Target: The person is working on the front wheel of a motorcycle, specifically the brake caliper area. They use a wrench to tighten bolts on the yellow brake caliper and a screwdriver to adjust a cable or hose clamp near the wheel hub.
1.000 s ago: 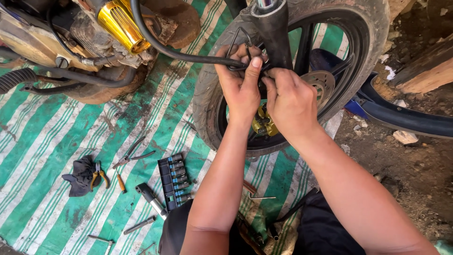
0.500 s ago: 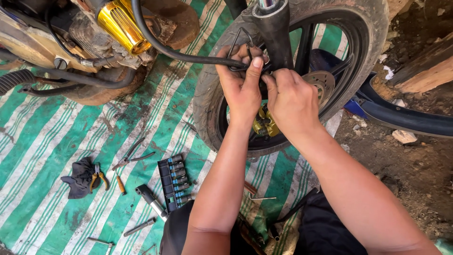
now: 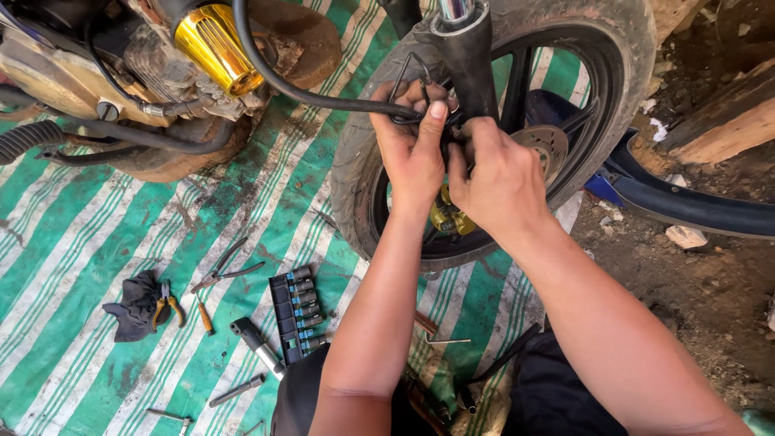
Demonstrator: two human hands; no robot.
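Both hands up at the front wheel [image 3: 597, 73], working close together at the fork leg [image 3: 472, 64]. Left hand [image 3: 412, 149] curled around the black hose [image 3: 323, 98] and the thin wire bracket [image 3: 412, 69] beside the fork, thumb raised and pressing against the leg, fingers closed on the hose end. Right hand [image 3: 500, 178] just beside it, touching the left at the knuckles, fingers bent inward and pinching something small at the fork (what exactly, hidden behind the fingers). Gold caliper [image 3: 448, 216] hanging just below both hands, inside the rim, near the brake disc [image 3: 542, 145].

Hose running from the hands up and left, past the gold shock [image 3: 214, 40] and the grimy engine [image 3: 105, 64]. Striped green-and-white tarp [image 3: 73, 266] spread under everything. On the tarp, well apart from the hands: black socket rack [image 3: 297, 315], ratchet handle [image 3: 257, 345] just beside it, long-nose pliers [image 3: 226, 270], orange-handled pliers [image 3: 167, 308] lying on a dark rag [image 3: 129, 311], a small screwdriver [image 3: 204, 316]. Blue and black fender [image 3: 670, 202] lying on the dirt to the right, next to a wooden beam [image 3: 726, 121].
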